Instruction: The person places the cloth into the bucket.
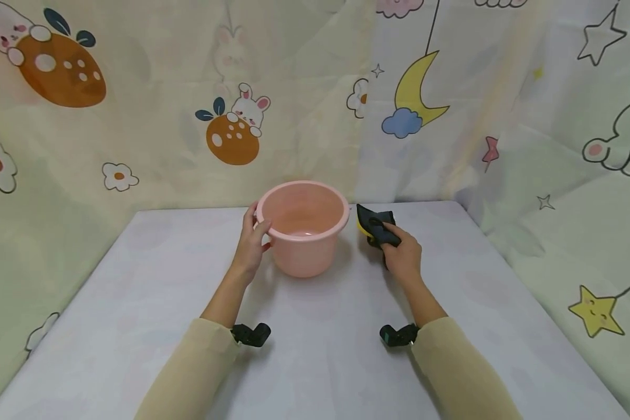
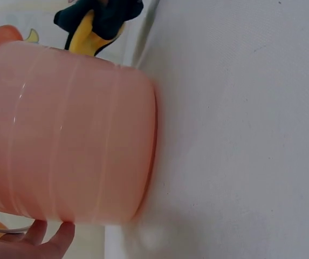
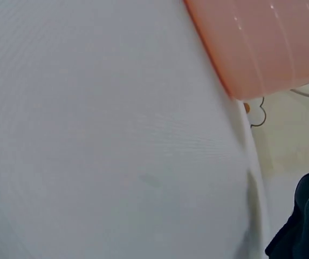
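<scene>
Quickly: two hands, one pink bucket (image 1: 305, 254), one dark-and-yellow fabric bundle (image 1: 370, 219), number of pieces in it unclear. Left grip (image 1: 249, 248) pinches the bucket's left side at the rim, thumb toward the front, so the bucket sits just right of it. Right grip (image 1: 403, 254) pinches the bundle at its near end; bundle extends forward-left, above the surface (image 1: 315, 350), right of the bucket.
</scene>
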Demonstrator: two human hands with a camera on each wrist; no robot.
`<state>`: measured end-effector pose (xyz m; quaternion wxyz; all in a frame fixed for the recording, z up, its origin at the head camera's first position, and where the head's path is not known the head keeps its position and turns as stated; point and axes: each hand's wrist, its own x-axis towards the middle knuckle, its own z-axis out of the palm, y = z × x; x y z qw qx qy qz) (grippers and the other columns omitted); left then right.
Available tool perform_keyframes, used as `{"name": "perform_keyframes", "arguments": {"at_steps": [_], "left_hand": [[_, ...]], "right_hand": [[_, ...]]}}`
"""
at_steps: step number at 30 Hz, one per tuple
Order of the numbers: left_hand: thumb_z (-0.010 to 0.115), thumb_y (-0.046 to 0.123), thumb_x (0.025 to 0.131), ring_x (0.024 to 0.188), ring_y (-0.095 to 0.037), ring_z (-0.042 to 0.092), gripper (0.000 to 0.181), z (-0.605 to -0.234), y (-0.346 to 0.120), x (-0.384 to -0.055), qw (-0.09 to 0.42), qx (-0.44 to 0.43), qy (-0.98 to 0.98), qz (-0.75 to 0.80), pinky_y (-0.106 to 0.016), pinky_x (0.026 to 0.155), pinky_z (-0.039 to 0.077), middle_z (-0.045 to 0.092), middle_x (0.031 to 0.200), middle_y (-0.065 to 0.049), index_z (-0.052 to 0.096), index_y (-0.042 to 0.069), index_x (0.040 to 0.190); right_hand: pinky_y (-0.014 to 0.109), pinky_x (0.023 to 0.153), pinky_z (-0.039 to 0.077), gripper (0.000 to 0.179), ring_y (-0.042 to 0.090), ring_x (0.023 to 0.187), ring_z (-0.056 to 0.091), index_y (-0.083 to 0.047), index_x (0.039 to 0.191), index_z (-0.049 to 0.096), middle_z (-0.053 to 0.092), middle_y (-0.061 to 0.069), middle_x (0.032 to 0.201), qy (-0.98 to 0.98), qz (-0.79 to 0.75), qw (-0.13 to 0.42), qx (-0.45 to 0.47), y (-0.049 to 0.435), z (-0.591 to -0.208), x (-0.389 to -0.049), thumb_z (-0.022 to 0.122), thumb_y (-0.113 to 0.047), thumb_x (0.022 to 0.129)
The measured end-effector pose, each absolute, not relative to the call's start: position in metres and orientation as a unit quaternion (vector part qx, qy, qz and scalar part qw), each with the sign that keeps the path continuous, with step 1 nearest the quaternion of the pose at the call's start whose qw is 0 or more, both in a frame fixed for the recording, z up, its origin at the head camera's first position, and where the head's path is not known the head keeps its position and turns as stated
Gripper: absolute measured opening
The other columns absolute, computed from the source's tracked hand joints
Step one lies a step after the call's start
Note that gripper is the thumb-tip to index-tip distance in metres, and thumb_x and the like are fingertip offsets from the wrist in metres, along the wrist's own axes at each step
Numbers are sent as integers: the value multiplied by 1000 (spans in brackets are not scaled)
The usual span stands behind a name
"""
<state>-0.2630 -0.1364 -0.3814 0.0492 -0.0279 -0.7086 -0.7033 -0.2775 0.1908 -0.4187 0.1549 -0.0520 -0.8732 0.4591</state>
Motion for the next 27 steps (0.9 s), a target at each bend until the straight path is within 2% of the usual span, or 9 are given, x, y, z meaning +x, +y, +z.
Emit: {"name": "perform_keyframes", "arguments": {"at_steps": [10,16,27], "left_hand": [[44,34,103,153,-29,26,71,-382,-138,-262,43,-36,-707,-705,-63,117,36,12,172,-10,13,26,166],[44,35,103,151,-29,29,70,-380,-139,-263,49,-42,-705,-706,-64,116,37,14,171,-9,14,27,166],[44,36,104,151,-28,30,70,-381,-138,-262,39,-44,-708,-704,-63,116,37,13,172,-7,13,28,166]], "right_hand": [[57,112,44,51,44,135,54,-18,149,58,57,21,149,-862,477,163,-51,204,-396,-271,70,-23,99],[58,110,45,54,45,133,55,-18,150,56,57,22,148,-861,478,171,-46,209,-385,-268,70,-27,99],[56,110,46,52,42,132,58,-18,144,62,62,19,143,-849,479,222,-25,203,-364,-261,74,-28,95]]}}
